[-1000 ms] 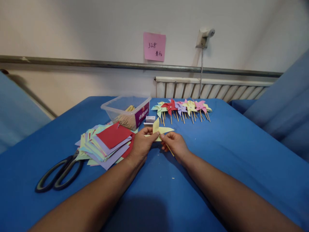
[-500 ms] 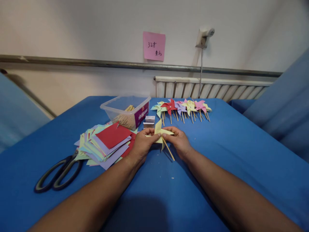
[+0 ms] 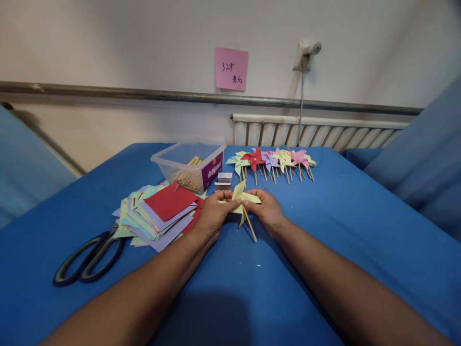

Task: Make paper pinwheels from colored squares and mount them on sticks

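Observation:
A pale yellow paper pinwheel (image 3: 239, 191) on a thin wooden stick is held between my two hands, above the blue table. My left hand (image 3: 216, 211) pinches it from the left, thumb near the centre. From the right, my right hand (image 3: 267, 209) grips it, its thumb by the top of the stick (image 3: 249, 225). The stick slants down toward me. My fingers behind the paper are partly hidden. Just beyond my left hand sits a small box (image 3: 224, 179) with a pale top; its contents cannot be made out.
Left of my hands lies a pile of coloured paper sheets (image 3: 169, 202), over the blades of large black scissors (image 3: 90, 257). Behind it stands a clear plastic tub (image 3: 173, 166) of wooden sticks. Finished pinwheels (image 3: 271, 161) lie in a row at the back, before a radiator (image 3: 324, 132).
The pinwheel has turned slightly in my hands: its upper blade leans more to the right and the stick's lower end has swung a little left. Both hands keep their hold.

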A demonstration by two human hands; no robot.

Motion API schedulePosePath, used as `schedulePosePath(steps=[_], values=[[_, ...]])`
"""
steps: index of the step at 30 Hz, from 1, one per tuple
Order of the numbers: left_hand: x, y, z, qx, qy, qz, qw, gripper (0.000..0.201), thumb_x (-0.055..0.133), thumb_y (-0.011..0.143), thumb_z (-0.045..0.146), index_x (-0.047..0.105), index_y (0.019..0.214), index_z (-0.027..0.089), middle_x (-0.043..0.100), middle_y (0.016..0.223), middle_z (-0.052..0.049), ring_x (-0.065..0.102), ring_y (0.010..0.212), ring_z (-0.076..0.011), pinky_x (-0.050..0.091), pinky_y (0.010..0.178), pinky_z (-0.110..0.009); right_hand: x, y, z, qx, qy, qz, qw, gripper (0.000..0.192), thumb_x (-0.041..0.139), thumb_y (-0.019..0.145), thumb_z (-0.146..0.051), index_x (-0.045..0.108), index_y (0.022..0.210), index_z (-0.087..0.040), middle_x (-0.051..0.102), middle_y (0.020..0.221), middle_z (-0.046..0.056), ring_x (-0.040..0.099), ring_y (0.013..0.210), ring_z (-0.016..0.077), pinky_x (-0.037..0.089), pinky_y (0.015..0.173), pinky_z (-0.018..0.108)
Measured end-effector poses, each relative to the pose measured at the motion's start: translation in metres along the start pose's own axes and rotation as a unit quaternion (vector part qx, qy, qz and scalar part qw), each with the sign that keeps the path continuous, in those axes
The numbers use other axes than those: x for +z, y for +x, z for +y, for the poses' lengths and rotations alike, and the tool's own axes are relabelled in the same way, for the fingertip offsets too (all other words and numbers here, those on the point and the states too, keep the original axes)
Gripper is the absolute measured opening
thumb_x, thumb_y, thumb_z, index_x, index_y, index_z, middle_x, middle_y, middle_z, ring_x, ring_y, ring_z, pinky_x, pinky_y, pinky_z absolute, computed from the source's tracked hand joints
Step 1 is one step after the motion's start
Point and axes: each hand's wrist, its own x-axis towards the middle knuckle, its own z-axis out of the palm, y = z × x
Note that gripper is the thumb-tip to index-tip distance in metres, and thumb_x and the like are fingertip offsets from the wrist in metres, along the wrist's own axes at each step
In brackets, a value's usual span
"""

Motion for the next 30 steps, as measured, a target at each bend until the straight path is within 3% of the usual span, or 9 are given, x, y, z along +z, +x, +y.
schedulePosePath(steps=[7, 13, 30], values=[[0.0, 0.002, 0.002, 0.001, 0.018, 0.014, 1.0, 0.029, 0.079, 0.053, 0.024, 0.063, 0.075, 0.013, 0.059, 0.063, 0.001, 0.051, 0.053, -0.0086, 0.039, 0.051, -0.02, 0.002, 0.0, 0.0, -0.013, -0.037, 0.013, 0.999, 0.032, 0.074, 0.064, -0.033, 0.061, 0.088, -0.017, 0.064, 0.078, 0.001, 0.054, 0.065, 0.0123, 0.044, 0.065, 0.027], [0.0, 0.002, 0.004, -0.001, 0.02, 0.002, 1.0, 0.03, 0.08, 0.053, 0.023, 0.064, 0.076, 0.013, 0.061, 0.064, 0.0, 0.053, 0.054, -0.0094, 0.041, 0.053, -0.022, 0.001, -0.001, -0.004, 0.009, 0.001, -0.002, 1.0, 0.034, 0.076, 0.061, -0.034, 0.061, 0.087, -0.017, 0.064, 0.075, 0.0, 0.055, 0.063, 0.0123, 0.043, 0.062, 0.026], [0.002, -0.002, 0.001, -0.014, 0.001, 0.0, 1.0, 0.034, 0.08, 0.054, 0.029, 0.062, 0.079, 0.013, 0.063, 0.065, 0.0, 0.057, 0.053, -0.0116, 0.044, 0.053, -0.024, -0.006, 0.003, 0.006, 0.012, 0.056, -0.053, 0.997, 0.036, 0.079, 0.06, -0.028, 0.061, 0.09, -0.019, 0.067, 0.08, 0.001, 0.061, 0.072, 0.015, 0.048, 0.072, 0.029]])
